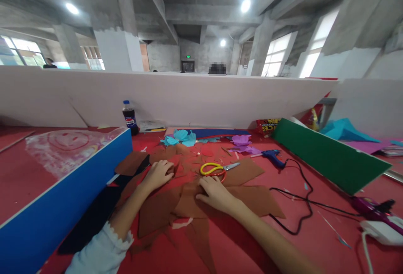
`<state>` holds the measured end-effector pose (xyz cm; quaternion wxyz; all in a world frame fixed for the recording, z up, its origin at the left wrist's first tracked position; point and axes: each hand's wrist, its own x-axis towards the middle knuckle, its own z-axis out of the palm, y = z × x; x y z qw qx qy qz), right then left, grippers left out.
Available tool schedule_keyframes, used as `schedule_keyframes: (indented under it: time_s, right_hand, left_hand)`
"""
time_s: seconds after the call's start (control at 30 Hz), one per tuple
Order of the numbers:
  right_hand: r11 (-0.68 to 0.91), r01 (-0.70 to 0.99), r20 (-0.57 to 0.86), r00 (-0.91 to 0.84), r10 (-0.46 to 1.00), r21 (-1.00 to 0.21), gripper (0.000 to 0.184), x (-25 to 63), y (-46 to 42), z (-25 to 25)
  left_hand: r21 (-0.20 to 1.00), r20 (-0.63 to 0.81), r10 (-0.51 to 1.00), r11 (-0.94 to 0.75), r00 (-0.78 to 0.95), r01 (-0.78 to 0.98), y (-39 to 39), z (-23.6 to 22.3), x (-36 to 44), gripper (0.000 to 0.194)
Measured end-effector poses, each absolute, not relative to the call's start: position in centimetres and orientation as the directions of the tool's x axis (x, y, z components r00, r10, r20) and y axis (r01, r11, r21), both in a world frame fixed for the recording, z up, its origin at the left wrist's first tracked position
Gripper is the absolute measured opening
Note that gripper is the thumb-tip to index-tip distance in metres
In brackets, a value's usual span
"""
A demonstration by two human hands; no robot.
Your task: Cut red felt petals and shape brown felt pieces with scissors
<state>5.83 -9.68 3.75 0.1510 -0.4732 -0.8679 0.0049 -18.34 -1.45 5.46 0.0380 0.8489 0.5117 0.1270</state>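
Note:
My left hand (159,174) has its fingers curled down on a small brown scrap (171,170), with the fingertips partly hidden. Flat on a brown sheet (192,202), which looks like felt or soft paper, lies my right hand (217,193), thumb and fingers apart. Just beyond its fingers are scissors (217,169) with yellow and red handles, blades slightly parted and pointing right. Another brown sheet (247,172) lies under the blades. More brown pieces and thin offcuts spread around both hands.
A blue board (72,177) stands at left and a green board (327,154) at right. At the back are a cola bottle (129,118), blue paper petals (179,138) and purple ones (242,141). A glue gun (273,157) trails its black cable; a white plug (382,232) sits at right.

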Motion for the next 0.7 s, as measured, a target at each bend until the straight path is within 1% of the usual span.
schedule_keyframes:
  time_s: [0.07,0.13,0.27,0.37,0.47,0.57,0.7]
  right_hand:
    - [0.542,0.827,0.283,-0.49,0.824,-0.147,0.01,5.7,-9.7,3.7]
    - [0.533,0.838,0.297,-0.482,0.824,-0.12,0.005,5.5,-9.7,3.8]
    - [0.495,0.865,0.289,-0.455,0.842,-0.081,0.005,5.2,-9.8,3.8]
    - [0.481,0.873,0.288,-0.441,0.85,-0.082,0.007,5.1,-9.8,3.5]
    - [0.487,0.869,0.283,-0.448,0.848,-0.085,0.007,5.1,-9.6,3.2]
    - [0.499,0.862,0.273,-0.461,0.844,-0.091,0.007,5.1,-9.6,3.1]
    - [0.51,0.854,0.285,-0.467,0.837,-0.098,0.008,5.1,-9.6,3.0]
  left_hand:
    - [0.161,0.205,0.865,-0.491,0.457,0.856,-1.4,5.3,-18.4,0.026]
    - [0.125,0.232,0.857,-0.495,0.46,0.86,-1.2,5.2,-18.5,0.027]
    - [0.034,0.296,0.868,-0.426,0.398,0.904,-0.5,5.6,-19.4,0.031]
    - [0.016,0.339,0.887,-0.339,0.314,0.941,0.1,6.1,-20.9,0.036]
    - [0.086,0.353,0.903,-0.29,0.243,0.953,0.9,6.0,-22.8,0.035]
    - [0.231,0.33,0.927,-0.261,0.177,0.937,1.8,5.5,-24.7,0.035]
    - [0.312,0.283,0.949,-0.225,0.136,0.923,2.3,5.7,-26.5,0.033]
